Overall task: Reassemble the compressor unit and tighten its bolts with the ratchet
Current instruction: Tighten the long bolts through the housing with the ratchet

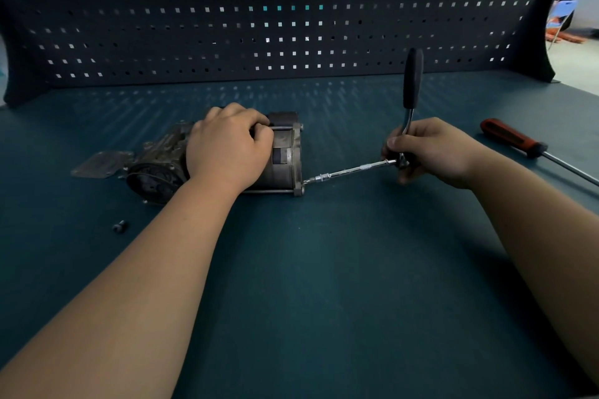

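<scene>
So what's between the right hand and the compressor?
Only the ratchet's extension bar, spanning from the right hand to the near corner of the compressor. Beneath it the mat is bare. The head view shows this.

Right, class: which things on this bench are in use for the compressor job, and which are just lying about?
In use: compressor unit, held by the left hand; ratchet with extension bar, gripped by the right hand.
Lying about: red-handled screwdriver; small loose bolt-like part, both untouched.
</scene>
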Motion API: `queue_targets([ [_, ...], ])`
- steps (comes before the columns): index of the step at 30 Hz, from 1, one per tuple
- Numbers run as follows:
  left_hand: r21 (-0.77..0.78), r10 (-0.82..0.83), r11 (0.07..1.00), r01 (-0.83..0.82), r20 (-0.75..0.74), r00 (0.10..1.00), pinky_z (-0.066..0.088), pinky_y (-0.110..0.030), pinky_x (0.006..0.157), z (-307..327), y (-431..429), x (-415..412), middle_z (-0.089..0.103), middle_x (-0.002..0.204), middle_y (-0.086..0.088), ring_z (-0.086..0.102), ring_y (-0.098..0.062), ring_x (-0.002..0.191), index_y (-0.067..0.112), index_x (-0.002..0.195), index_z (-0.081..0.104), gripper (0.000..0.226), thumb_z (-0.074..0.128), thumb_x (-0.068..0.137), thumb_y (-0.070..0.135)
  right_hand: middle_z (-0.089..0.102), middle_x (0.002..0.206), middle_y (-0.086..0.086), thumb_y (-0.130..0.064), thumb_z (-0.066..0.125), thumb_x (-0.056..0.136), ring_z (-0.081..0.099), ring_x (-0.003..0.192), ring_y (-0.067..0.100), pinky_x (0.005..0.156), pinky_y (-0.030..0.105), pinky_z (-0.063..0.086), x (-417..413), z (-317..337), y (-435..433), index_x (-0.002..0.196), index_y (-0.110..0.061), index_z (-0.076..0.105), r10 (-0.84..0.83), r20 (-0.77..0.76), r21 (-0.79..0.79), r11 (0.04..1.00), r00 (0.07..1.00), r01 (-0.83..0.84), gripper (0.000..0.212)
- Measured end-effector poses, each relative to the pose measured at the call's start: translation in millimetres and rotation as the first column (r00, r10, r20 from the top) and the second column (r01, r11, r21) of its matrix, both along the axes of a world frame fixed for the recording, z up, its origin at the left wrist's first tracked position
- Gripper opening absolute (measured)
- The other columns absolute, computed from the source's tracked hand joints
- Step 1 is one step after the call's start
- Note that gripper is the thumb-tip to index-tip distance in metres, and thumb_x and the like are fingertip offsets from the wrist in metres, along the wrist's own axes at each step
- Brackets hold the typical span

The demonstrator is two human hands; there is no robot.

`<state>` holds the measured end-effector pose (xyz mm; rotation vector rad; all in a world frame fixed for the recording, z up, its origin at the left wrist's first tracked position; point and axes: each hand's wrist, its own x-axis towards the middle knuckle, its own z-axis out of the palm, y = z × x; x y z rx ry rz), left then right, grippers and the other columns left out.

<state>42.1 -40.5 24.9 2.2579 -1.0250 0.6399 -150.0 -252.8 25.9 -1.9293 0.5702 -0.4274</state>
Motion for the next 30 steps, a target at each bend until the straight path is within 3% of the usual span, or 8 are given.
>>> queue_targets([
  [3,0.0,-0.002,1.0,0.002,-0.001,1.0,0.035,-0.035,0.086,0.4,0.1,0.6,0.064,0.112,0.005,0.051,-0.022,0.108,0.028,0.103,0.069,0.03,0.043,0.089,0.03,0.066,0.067,-0.001,-0.01,0.053,0.096,0.055,0.055,0.016,0.051,0.033,0.056,-1.9,1.3,-1.2,0.078,-0.006,0.065,0.0,0.001,0.0,1.0,1.0,0.0,0.022],
  [7,-0.003,-0.006,1.0,0.006,0.0,1.0,0.034,-0.035,0.085,-0.3,0.2,0.7,0.064,0.111,0.006,0.051,-0.022,0.107,0.028,0.102,0.069,0.029,0.043,0.089,0.03,0.064,0.06,-0.006,-0.01,0.052,0.096,0.055,0.049,0.011,0.048,0.029,0.054,-2.6,1.0,-1.9,0.08,-0.004,0.065,0.003,-0.013,-0.005,1.0,1.0,-0.004,0.021],
  [12,-0.003,-0.006,1.0,0.006,0.002,1.0,0.036,-0.036,0.086,-1.0,-0.1,1.2,0.064,0.111,0.005,0.051,-0.023,0.107,0.028,0.102,0.069,0.029,0.043,0.089,0.031,0.063,0.058,-0.005,-0.011,0.053,0.096,0.056,0.047,0.014,0.048,0.028,0.054,-1.0,-0.2,0.9,0.08,-0.003,0.066,0.016,-0.048,0.002,1.0,0.999,-0.016,0.022],
  [18,-0.008,-0.009,1.0,0.009,0.003,1.0,0.036,-0.037,0.085,-1.4,0.0,1.2,0.064,0.111,0.005,0.051,-0.023,0.107,0.028,0.102,0.07,0.03,0.043,0.089,0.031,0.063,0.068,0.003,-0.012,0.054,0.095,0.055,0.057,0.022,0.057,0.036,0.059,-0.2,-1.6,-0.1,0.079,-0.006,0.067,-0.01,-0.051,-0.002,1.0,0.999,0.01,0.022],
  [23,-0.011,-0.009,1.0,0.009,0.009,1.0,0.036,-0.036,0.085,-1.3,0.1,1.5,0.064,0.111,0.005,0.052,-0.023,0.106,0.028,0.102,0.07,0.029,0.043,0.089,0.031,0.065,0.074,0.005,-0.011,0.054,0.095,0.055,0.06,0.023,0.053,0.034,0.057,0.5,-2.1,-0.1,0.079,-0.006,0.066,-0.015,-0.053,0.012,1.0,0.998,0.016,0.021],
  [30,-0.007,-0.003,1.0,0.003,0.002,1.0,0.035,-0.036,0.086,-0.8,0.1,1.2,0.064,0.112,0.006,0.051,-0.022,0.107,0.029,0.102,0.069,0.03,0.043,0.089,0.031,0.062,0.057,-0.005,-0.012,0.053,0.096,0.055,0.046,0.013,0.048,0.028,0.054,0.4,-2.4,0.7,0.079,-0.006,0.065,-0.013,-0.05,0.008,1.0,0.999,0.013,0.021],
])
